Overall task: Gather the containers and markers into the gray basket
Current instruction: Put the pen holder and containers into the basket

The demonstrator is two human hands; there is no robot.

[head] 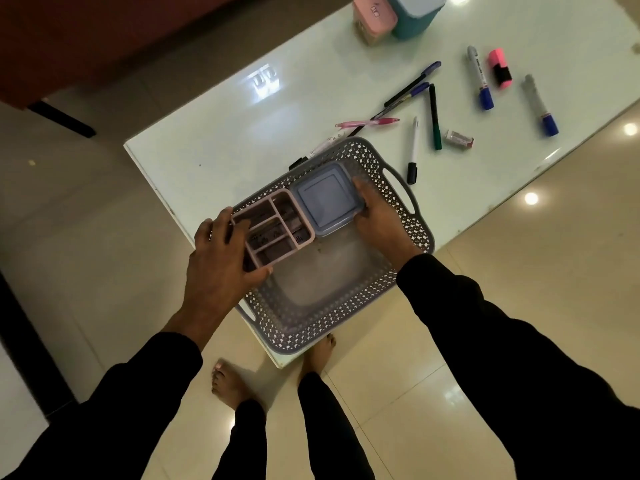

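The gray perforated basket (346, 313) sits at the near corner of the white table (221, 133). My left hand (221, 258) grips a pink divided organizer (277, 225) at the basket's left side. My right hand (377, 216) holds a blue square lidded container (325, 197) in the basket's far part, next to the organizer. Several markers and pens lie on the table beyond: a black-capped white marker (413, 150), a green pen (435, 116), a pink pen (367, 123), two blue-capped markers (479, 77) (540, 105) and a pink highlighter (500, 68).
A pink box (374, 12) and a teal container (415, 12) stand at the table's far edge. A small eraser-like item (459, 138) lies among the pens. The basket overhangs the table corner above my bare feet (230, 384). Glossy tile floor surrounds the table.
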